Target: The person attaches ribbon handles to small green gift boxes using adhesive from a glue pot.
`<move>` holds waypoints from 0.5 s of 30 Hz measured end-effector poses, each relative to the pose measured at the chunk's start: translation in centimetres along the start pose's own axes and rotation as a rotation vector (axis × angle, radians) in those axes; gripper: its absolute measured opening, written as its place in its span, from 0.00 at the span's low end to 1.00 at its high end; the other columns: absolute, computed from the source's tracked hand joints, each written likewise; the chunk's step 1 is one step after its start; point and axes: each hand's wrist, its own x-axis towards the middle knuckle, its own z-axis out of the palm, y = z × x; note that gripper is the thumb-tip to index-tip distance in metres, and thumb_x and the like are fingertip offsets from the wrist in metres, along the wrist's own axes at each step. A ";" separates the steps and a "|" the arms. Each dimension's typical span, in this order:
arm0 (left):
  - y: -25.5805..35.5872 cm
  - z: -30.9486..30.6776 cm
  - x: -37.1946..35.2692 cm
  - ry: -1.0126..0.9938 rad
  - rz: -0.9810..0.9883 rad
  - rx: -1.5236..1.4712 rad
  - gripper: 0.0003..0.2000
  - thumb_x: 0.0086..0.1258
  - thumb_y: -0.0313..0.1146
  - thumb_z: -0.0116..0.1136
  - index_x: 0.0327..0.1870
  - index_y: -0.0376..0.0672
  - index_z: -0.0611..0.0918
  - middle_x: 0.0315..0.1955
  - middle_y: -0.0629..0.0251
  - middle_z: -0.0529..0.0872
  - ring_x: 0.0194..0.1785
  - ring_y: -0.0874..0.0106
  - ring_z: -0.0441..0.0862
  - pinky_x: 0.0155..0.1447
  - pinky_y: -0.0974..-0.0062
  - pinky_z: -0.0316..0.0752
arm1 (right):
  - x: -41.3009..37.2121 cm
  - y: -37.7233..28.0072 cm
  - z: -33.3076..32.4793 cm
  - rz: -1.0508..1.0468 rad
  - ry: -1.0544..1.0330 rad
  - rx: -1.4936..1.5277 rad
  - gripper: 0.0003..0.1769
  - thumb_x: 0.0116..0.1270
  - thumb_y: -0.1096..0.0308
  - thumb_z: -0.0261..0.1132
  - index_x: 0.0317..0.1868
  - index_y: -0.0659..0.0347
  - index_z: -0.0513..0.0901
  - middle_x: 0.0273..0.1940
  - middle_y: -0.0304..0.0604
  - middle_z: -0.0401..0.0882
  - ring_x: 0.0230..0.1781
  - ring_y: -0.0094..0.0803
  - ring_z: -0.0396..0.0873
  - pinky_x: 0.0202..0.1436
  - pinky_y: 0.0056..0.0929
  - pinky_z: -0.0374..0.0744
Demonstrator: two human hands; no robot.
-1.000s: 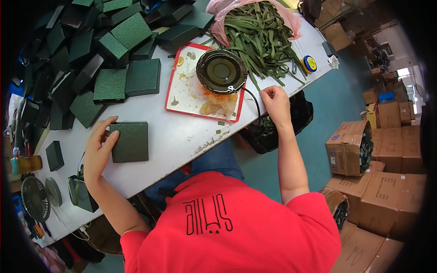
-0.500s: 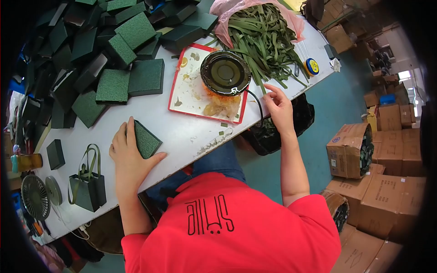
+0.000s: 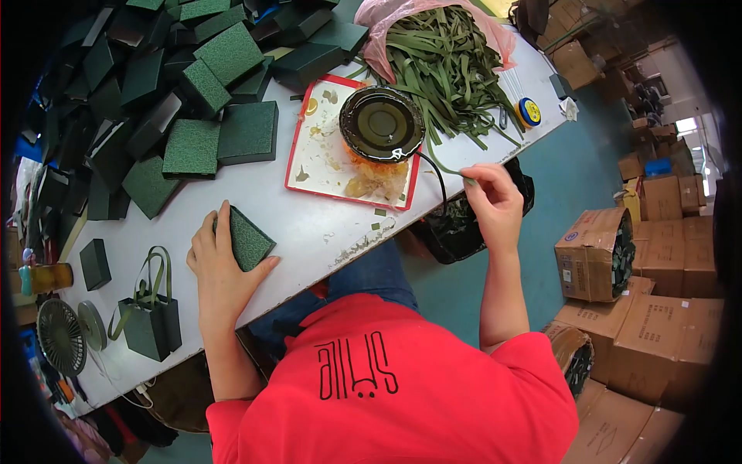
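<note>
My left hand [image 3: 222,259] rests on the white table with its thumb and fingers around a small dark green textured box [image 3: 251,238]. My right hand [image 3: 495,203], raised near the table's front edge, pinches the end of a green ribbon strip [image 3: 447,168]. The strip runs back toward a heap of green ribbons [image 3: 448,69] spilling from a pink plastic bag [image 3: 376,39]. Between my hands stands a round pot [image 3: 382,124] of dark, glossy liquid on a stained, red-edged board [image 3: 313,174].
Dark green boxes [image 3: 232,52] pile up at the back left. Boxes with ribbon handles [image 3: 152,329] and a small fan [image 3: 60,336] stand at the left. A black cable [image 3: 440,179] hangs over the front edge. Cardboard cartons [image 3: 591,255] fill the right side.
My right hand has moved toward me and slightly right, drawing the ribbon strip away from the heap. My left hand and the box have stayed nearly still.
</note>
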 end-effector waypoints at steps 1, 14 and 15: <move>0.0 0.0 0.0 0.001 0.000 0.002 0.55 0.46 0.47 0.80 0.78 0.47 0.62 0.69 0.48 0.68 0.71 0.52 0.65 0.73 0.49 0.55 | -0.1 -0.5 0.1 -0.088 0.030 0.034 0.11 0.64 0.80 0.61 0.46 0.68 0.82 0.50 0.43 0.81 0.42 0.25 0.79 0.49 0.22 0.76; 0.3 -0.3 -0.1 -0.003 0.004 -0.011 0.54 0.46 0.46 0.81 0.77 0.46 0.63 0.68 0.50 0.68 0.71 0.52 0.65 0.72 0.50 0.56 | -0.2 -2.1 6.9 0.460 -0.177 0.783 0.12 0.78 0.71 0.59 0.56 0.68 0.72 0.37 0.41 0.80 0.26 0.19 0.70 0.38 0.25 0.78; 0.2 -0.2 -0.2 -0.001 0.002 -0.012 0.54 0.46 0.46 0.81 0.77 0.47 0.63 0.68 0.50 0.68 0.71 0.52 0.65 0.72 0.50 0.56 | 0.0 -1.5 6.9 0.479 -0.168 0.818 0.11 0.78 0.71 0.60 0.54 0.68 0.74 0.36 0.41 0.81 0.25 0.18 0.68 0.34 0.23 0.74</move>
